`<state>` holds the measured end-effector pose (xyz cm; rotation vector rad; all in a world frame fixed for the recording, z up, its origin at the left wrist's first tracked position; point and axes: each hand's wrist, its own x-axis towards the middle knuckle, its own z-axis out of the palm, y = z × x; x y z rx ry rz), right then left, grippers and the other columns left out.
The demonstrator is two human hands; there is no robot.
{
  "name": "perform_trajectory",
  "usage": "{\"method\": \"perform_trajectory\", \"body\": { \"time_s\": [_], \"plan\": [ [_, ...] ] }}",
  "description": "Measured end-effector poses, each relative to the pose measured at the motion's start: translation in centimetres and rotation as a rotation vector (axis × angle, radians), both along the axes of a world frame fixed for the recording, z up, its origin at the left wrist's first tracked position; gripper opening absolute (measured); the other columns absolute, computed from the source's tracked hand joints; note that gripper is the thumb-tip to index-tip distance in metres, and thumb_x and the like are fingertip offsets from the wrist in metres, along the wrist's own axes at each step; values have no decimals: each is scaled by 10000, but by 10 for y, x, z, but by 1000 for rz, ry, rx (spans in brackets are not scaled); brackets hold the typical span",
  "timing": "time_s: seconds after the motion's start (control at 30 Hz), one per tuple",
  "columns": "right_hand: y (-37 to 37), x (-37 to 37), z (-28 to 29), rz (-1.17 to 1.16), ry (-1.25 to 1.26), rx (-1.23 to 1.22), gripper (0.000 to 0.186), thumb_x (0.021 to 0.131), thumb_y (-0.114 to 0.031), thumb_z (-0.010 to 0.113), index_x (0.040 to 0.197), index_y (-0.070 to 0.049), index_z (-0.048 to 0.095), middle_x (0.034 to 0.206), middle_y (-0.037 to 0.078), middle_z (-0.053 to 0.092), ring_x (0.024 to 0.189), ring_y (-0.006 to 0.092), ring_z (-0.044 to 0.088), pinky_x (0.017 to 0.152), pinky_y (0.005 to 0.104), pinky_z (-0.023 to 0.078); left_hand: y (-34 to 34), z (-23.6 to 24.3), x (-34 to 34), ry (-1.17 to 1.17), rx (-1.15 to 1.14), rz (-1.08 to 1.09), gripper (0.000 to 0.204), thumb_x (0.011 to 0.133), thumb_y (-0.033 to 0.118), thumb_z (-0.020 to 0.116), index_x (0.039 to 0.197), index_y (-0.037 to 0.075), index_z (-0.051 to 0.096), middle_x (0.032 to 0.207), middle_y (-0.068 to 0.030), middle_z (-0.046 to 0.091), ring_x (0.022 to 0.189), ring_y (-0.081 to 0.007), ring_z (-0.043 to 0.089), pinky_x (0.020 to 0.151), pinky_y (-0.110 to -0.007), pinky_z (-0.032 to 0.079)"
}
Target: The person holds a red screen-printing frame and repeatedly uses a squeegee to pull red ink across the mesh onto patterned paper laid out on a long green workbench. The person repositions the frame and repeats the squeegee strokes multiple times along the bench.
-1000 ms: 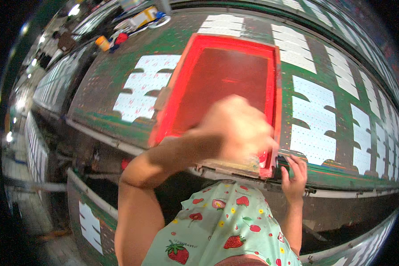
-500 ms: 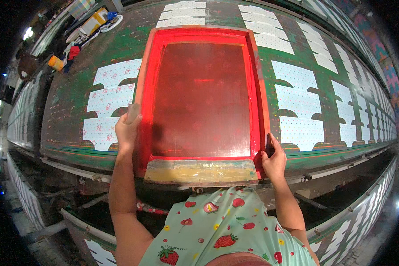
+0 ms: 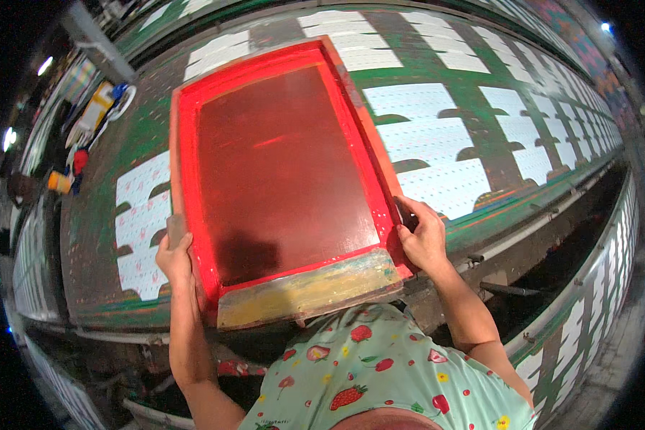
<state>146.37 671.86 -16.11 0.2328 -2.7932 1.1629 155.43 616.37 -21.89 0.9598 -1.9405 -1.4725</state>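
At centre, a shallow rectangular red screen frame encloses a smooth, glossy maroon panel. The left hand grips its blocky side handle; the right hand clasps its right edge.

White patterned panel partly hidden by red frame; shirt cut off below.

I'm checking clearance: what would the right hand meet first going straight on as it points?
Likely the right rail of the red screen-printing frame, close by the right hand; contact is unclear.
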Motion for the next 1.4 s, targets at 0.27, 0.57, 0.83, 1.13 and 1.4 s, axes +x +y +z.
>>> {"method": "perform_trajectory", "body": {
  "time_s": [0.27,0.57,0.83,1.13,1.4],
  "plan": [
    [129,-56,-6,-113,52,-74,624,820,53,739,1429,-83,742,1307,189,786,1194,382,761,1035,458,606,139,19,-63,102,-14,-6,449,871,-7,886,1303,-59,773,1174,-104,824,1003,-192,769,938,-346,596],
    [312,-110,-40,-199,13,-172,725,779,119,680,1472,-88,728,1365,211,793,1252,341,781,1067,428,607,339,12,-118,108,-17,-32,326,871,-11,883,1186,-29,800,1080,-66,813,940,-163,741,869,-325,585],
    [404,-136,-45,-196,-17,-178,717,780,140,679,1468,-57,727,1325,195,808,1248,329,780,1081,409,596,438,-1,-139,102,-39,-2,469,855,21,902,1301,-58,782,1170,-105,820,1021,-198,755,955,-347,588],
    [433,-140,-51,-103,1,-94,696,808,111,719,1483,-62,714,1388,219,771,1302,390,739,1125,463,569,448,-6,-144,47,-16,-44,474,863,56,905,1306,-59,785,1160,-114,829,1016,-203,764,954,-357,595],
    [408,-117,-15,-6,93,260,679,921,-20,805,1576,-67,637,1552,232,665,1380,443,650,1187,502,515,448,-14,-150,-40,-51,-38,458,861,81,918,1288,-37,802,1118,-142,850,996,-217,792,940,-368,608]
  ]
}}
